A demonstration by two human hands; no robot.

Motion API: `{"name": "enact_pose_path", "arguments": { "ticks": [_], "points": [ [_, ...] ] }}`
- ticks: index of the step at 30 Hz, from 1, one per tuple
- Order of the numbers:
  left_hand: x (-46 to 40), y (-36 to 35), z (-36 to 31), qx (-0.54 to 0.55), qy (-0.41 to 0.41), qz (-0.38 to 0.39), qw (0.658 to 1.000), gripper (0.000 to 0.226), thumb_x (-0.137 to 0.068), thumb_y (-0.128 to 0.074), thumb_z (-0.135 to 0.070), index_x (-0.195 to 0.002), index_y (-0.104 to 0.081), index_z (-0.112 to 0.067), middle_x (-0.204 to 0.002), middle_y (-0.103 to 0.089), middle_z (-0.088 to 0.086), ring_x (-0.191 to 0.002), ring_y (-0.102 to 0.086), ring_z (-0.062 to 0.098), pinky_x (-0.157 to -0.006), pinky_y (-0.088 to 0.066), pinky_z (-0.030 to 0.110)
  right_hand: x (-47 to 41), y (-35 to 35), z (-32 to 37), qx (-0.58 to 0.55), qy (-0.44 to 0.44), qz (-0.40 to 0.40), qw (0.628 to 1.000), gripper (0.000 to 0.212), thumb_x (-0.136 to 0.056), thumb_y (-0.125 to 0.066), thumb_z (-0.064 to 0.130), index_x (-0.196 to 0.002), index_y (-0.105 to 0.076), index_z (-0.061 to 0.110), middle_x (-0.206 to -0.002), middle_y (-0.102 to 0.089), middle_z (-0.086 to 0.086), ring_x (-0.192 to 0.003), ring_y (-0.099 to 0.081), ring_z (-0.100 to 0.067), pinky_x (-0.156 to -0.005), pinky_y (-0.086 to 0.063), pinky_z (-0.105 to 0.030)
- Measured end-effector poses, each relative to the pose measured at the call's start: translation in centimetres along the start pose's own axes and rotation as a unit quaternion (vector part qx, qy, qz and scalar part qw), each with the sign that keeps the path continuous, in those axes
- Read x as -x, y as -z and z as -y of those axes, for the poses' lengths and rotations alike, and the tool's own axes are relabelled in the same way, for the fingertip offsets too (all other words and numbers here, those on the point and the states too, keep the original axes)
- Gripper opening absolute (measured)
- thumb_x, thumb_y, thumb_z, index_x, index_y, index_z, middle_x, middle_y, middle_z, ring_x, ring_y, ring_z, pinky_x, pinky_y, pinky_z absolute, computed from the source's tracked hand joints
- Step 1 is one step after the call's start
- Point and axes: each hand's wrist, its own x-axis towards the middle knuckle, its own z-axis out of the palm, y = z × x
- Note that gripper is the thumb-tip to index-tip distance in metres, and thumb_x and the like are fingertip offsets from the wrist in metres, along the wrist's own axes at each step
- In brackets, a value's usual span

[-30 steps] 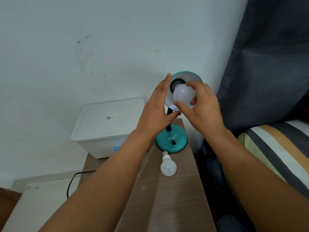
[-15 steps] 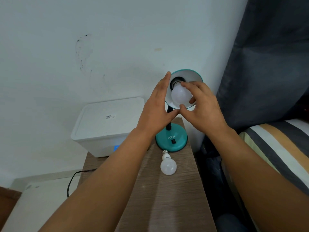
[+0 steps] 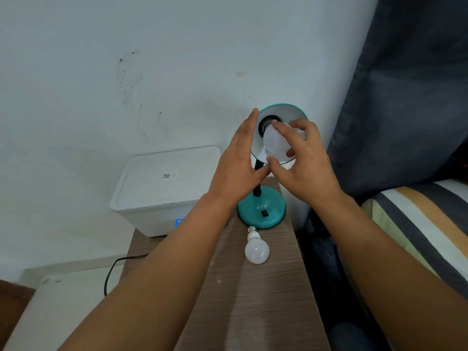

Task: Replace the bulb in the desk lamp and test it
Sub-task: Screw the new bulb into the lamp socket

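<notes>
Right, you're in the middle of the fitting step: your right hand [image 3: 306, 168] has a white bulb [image 3: 274, 144] up inside the teal lamp shade [image 3: 291, 111], its neck pointed into the dark socket [image 3: 269, 121]. From this angle I can't tell whether the thread has caught or how far it is seated. Your fingers [image 3: 283, 130] are curled loosely round the globe, thumb under it and fingertips over the top and far side, a part-open cupping grip rather than a tight pinch. Your left hand [image 3: 238, 168] is flat, fingers pressed together and straight, laid along the left edge of the shade to brace it; it isn't gripping anything that I can see.

My read on the next move: it wants a gentle twist of the bulb while the left hand steadies the shade, with light pressure so the thread doesn't cross. After that comes the black switch [image 3: 265, 213] on the lamp base [image 3: 262, 211] for the test.

Meanwhile a second bulb [image 3: 256, 249] lies on its side on the wooden tabletop [image 3: 253, 312], just in front of the base, screw cap pointing toward it. That's likely the one that came out, though I can't confirm it.
</notes>
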Motion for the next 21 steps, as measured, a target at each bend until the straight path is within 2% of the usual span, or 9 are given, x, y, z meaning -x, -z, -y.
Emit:
{"name": "enact_pose_path", "arguments": {
  "ticks": [2, 4, 7, 10, 13, 15, 18, 21],
  "points": [
    [-0.01, 0.03, -0.01, 0.004, 0.003, 0.000, 1.000, 0.105, -0.082, -0.083, -0.027, -0.160, -0.014, -0.019, -0.163, -0.028, -0.003, -0.147, -0.028, 0.008, -0.103, -0.020, -0.003, 0.04, 0.13, -0.14, 0.009, 0.004, 0.011, 1.000, 0.067, -0.085, -0.071, 0.022, -0.146, -0.043, 0.028, -0.142, -0.039, -0.005, -0.094, -0.055, -0.011, -0.079, -0.048, -0.017],
    [-0.01, -0.02, -0.09, 0.003, 0.003, -0.003, 1.000, 0.105, -0.082, -0.084, -0.030, -0.160, -0.016, -0.018, -0.162, -0.029, -0.003, -0.146, -0.029, 0.007, -0.103, -0.020, -0.003, -0.09, 0.18, -0.04, 0.016, -0.008, -0.004, 1.000, 0.063, -0.087, -0.070, 0.020, -0.145, -0.044, 0.026, -0.137, -0.043, -0.005, -0.087, -0.055, -0.010, -0.080, -0.053, -0.025],
    [0.05, -0.17, -0.26, 0.008, 0.005, -0.002, 1.000, 0.103, -0.082, -0.083, -0.031, -0.160, -0.017, -0.019, -0.162, -0.030, -0.005, -0.146, -0.028, 0.005, -0.102, -0.020, -0.003, -0.47, 0.20, 0.20, 0.001, -0.045, -0.032, 0.998, 0.062, -0.084, -0.074, 0.036, -0.139, -0.048, 0.020, -0.130, -0.052, -0.005, -0.099, -0.058, -0.017, -0.085, -0.051, -0.031],
    [0.04, -0.12, -0.27, 0.009, 0.008, 0.001, 1.000, 0.103, -0.082, -0.082, -0.032, -0.160, -0.016, -0.020, -0.163, -0.029, -0.005, -0.146, -0.028, 0.005, -0.102, -0.019, -0.004, -0.89, 0.22, 0.34, -0.004, -0.078, -0.043, 0.996, 0.066, -0.079, -0.077, 0.045, -0.131, -0.050, 0.015, -0.127, -0.053, -0.004, -0.110, -0.053, -0.016, -0.084, -0.045, -0.025],
    [0.01, 0.00, -0.21, 0.006, 0.007, 0.003, 1.000, 0.103, -0.083, -0.082, -0.034, -0.160, -0.016, -0.021, -0.163, -0.029, -0.005, -0.146, -0.029, 0.005, -0.103, -0.020, -0.003, -0.72, 0.06, 0.57, -0.007, -0.040, -0.042, 0.998, 0.064, -0.082, -0.076, 0.038, -0.137, -0.047, 0.021, -0.133, -0.049, -0.006, -0.112, -0.053, -0.018, -0.085, -0.050, -0.028],
    [0.04, 0.01, -0.16, 0.004, 0.007, 0.002, 1.000, 0.103, -0.083, -0.082, -0.034, -0.160, -0.015, -0.021, -0.163, -0.029, -0.006, -0.146, -0.028, 0.005, -0.103, -0.019, -0.003, -0.56, -0.12, 0.50, 0.001, -0.013, -0.034, 0.999, 0.058, -0.087, -0.071, 0.034, -0.140, -0.049, 0.025, -0.138, -0.047, -0.007, -0.104, -0.058, -0.020, -0.082, -0.054, -0.031],
    [0.08, -0.04, -0.14, 0.000, 0.001, 0.001, 1.000, 0.101, -0.083, -0.082, -0.028, -0.160, -0.016, -0.018, -0.163, -0.029, -0.003, -0.146, -0.029, 0.007, -0.104, -0.020, -0.002, -0.44, -0.04, 0.26, 0.000, -0.006, -0.020, 1.000, 0.058, -0.086, -0.072, 0.031, -0.140, -0.051, 0.025, -0.139, -0.046, -0.005, -0.092, -0.053, -0.010, -0.080, -0.053, -0.027],
    [0.11, 0.01, -0.10, -0.001, -0.002, 0.000, 1.000, 0.102, -0.083, -0.082, -0.028, -0.160, -0.017, -0.017, -0.162, -0.030, -0.002, -0.145, -0.031, 0.009, -0.104, -0.021, -0.002, -0.37, 0.25, 0.33, 0.015, -0.011, -0.010, 1.000, 0.063, -0.084, -0.072, 0.023, -0.142, -0.048, 0.023, -0.137, -0.047, -0.005, -0.103, -0.056, -0.018, -0.085, -0.056, -0.034]
  ]
}}
